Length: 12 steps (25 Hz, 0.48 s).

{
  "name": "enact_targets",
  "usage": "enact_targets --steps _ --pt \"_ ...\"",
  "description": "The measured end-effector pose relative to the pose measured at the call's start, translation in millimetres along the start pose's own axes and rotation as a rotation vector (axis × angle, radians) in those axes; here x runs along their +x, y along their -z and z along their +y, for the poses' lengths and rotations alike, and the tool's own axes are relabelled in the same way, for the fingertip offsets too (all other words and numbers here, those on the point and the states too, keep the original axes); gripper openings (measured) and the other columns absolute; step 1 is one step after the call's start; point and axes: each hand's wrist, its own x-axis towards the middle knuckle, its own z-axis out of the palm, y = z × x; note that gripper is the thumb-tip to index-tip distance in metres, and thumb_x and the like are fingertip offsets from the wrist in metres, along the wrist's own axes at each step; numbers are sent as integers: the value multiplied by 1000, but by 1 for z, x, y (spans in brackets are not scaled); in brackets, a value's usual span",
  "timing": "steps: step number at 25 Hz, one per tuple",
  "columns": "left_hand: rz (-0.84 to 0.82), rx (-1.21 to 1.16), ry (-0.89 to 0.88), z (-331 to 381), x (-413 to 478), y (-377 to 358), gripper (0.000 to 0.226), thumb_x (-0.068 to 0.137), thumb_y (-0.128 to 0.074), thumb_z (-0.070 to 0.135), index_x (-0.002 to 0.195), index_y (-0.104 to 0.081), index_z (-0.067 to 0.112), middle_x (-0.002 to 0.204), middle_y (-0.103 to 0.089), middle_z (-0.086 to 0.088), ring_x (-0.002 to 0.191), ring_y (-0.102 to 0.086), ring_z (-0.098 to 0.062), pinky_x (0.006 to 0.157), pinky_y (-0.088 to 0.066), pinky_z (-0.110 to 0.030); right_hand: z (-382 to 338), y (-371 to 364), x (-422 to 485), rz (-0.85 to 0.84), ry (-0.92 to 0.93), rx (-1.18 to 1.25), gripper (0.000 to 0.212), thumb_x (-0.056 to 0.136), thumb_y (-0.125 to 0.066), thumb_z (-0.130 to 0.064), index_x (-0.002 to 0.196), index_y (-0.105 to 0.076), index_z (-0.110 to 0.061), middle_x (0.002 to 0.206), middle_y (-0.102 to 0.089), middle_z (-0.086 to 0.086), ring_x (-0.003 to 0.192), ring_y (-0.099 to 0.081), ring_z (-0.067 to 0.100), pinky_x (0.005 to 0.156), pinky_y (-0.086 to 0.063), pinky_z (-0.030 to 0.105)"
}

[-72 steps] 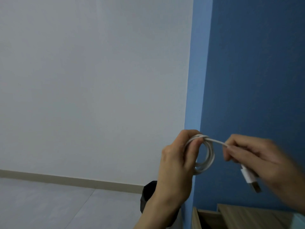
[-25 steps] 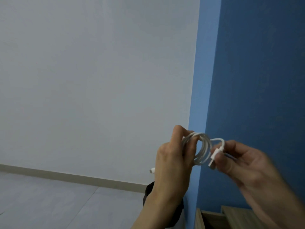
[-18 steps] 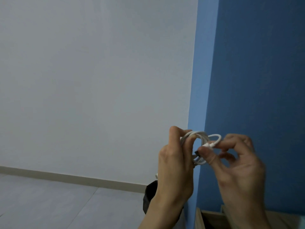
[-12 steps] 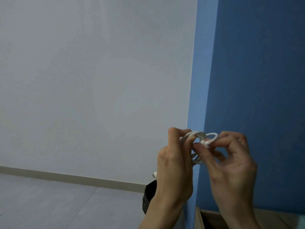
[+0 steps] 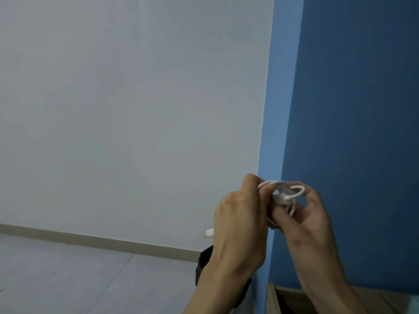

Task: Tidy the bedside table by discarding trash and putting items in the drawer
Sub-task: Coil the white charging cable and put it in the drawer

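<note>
**White cable bundled between both hands, not yet put away**

The cable [image 5: 280,198] is held up in the air in front of the corner where the white wall [image 5: 136,109] meets the blue wall [image 5: 351,109]. It is wound into a small coil. The left hand [image 5: 240,223] has its fingers curled round the left side of the coil. The right hand [image 5: 303,220] pinches the cable from the right, with thumb and fingers closed on a short loop and a white plug at the coil's middle. A second plug [image 5: 208,233] pokes out to the left of the left hand, hanging free.

Low down, behind the left wrist, part of a dark bin [image 5: 204,264] shows on the floor. At the near right edge is a strip of wooden furniture [image 5: 271,298], likely the bedside table. Whether its drawer is open cannot be told from here.

The cable looks light, thin and springy. It is soft enough to bend but likely to uncoil if the grip loosens. The best hold is probably across the whole bundle, squeezing all the turns together, not by one strand or by a plug. The smooth sheath may slip, and the loose end could snag on the drawer edge, so it should be tucked in first.
</note>
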Motion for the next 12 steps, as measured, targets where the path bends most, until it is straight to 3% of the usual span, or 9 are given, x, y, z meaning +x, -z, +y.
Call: enact_targets --steps 2,3,5,6,8,10,12 --pt "-44 22 2 -1 0 -1 39 89 -23 55 86 -48 26 71 -66 1 66 -63 -22 62 -53 -41 0 1 -2 -53 14 -92 46 61 -68 -57 91 -68 -22 82 -73 8 72 -67 12 61 -54 22" --pt "-76 8 22 1 0 -1 37 88 -24 57 87 -46 28 74 -67 1 68 -63 -21 64 -54 -40 1 0 -3 -43 18 -134 44 60 -67 -62 85 -71 -26 77 -72 7 69 -65 10 60 -53 22" --pt "-133 -2 70 6 0 0 43 79 -25 65 86 -45 28 76 -68 1 72 -64 -20 67 -52 -39 0 1 -1 35 86 -167 8 73 -70 -41 71 -71 -34 63 -69 -4 56 -58 0 53 -47 12" --pt "-147 4 96 9 -1 1 49 72 -26 70 85 -45 26 75 -67 1 72 -63 -18 68 -51 -38 0 3 0 66 163 -237 12 75 -68 -28 69 -70 -38 64 -68 -8 54 -57 -3 50 -44 7" --pt "-153 -36 162 16 -1 2 57 64 -30 75 83 -48 24 71 -65 0 70 -62 -15 69 -50 -38 -2 4 1 60 249 -371 24 76 -65 -20 72 -69 -44 75 -68 -8 58 -59 -3 50 -42 4" --pt "-176 -136 222 17 -1 3 58 64 -37 75 82 -50 22 69 -66 0 69 -64 -16 69 -53 -40 -8 7 0 7 206 -332 8 74 -66 -30 77 -69 -37 73 -69 -9 56 -60 -2 48 -44 5" --pt "-198 -243 258 18 -1 3 50 67 -47 69 81 -50 21 68 -65 0 68 -65 -20 66 -54 -44 -11 11 1 -74 132 -292 29 67 -66 -52 88 -70 -33 70 -71 -10 59 -60 0 51 -47 9"
